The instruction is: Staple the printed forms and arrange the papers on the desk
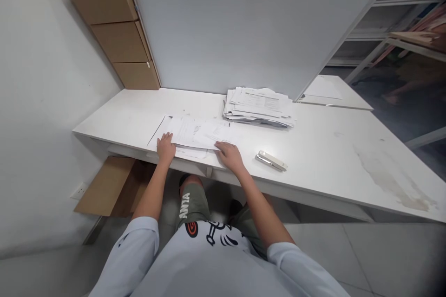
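A few loose printed sheets (195, 133) lie flat near the front edge of the white table (324, 148). My left hand (165, 147) rests palm down on their left end, fingers spread. My right hand (230, 155) presses flat on their right end. Neither hand grips anything. A silver stapler (271, 161) lies on the table just right of my right hand, apart from it. Behind the sheets sits a thick, untidy stack of papers (259, 106).
A large whiteboard (244, 23) leans upright at the table's back. Brown cardboard boxes (118, 37) stand at the back left, and flat cardboard (108, 185) leans under the table. White metal shelving (393, 4) is at the right. A stain marks the table's right part.
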{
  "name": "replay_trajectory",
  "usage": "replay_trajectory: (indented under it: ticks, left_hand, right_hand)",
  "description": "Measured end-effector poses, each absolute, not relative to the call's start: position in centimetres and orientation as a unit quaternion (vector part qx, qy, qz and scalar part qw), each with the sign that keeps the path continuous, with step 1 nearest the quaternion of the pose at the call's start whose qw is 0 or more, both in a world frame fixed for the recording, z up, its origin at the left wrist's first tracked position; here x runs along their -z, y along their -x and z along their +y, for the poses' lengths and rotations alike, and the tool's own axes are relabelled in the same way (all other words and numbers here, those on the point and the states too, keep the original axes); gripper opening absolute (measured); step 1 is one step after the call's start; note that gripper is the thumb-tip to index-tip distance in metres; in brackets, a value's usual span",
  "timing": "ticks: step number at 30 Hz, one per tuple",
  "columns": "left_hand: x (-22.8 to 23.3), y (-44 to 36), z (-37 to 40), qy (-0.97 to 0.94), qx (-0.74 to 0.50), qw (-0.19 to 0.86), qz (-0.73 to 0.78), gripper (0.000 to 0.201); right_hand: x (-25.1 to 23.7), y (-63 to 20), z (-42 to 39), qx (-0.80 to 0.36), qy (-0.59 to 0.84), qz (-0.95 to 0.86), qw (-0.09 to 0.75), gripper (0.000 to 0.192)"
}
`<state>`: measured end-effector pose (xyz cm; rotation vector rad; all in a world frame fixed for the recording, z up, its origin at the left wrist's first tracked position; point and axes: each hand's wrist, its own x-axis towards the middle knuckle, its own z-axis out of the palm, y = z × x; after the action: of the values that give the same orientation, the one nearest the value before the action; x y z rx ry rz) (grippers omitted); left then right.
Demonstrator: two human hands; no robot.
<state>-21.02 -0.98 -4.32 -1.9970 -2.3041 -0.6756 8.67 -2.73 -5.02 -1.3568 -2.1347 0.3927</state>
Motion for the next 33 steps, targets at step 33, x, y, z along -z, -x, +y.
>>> replay_trajectory:
  ticks: [33]
  left_hand:
    - [3.6, 15.6, -3.3, 0.679, 0.110, -0.017, -0.726, 0.065]
  right_hand:
    - [5.9, -15.0, -12.0, -0.196, 0.457, -0.799, 0.339, 0.040]
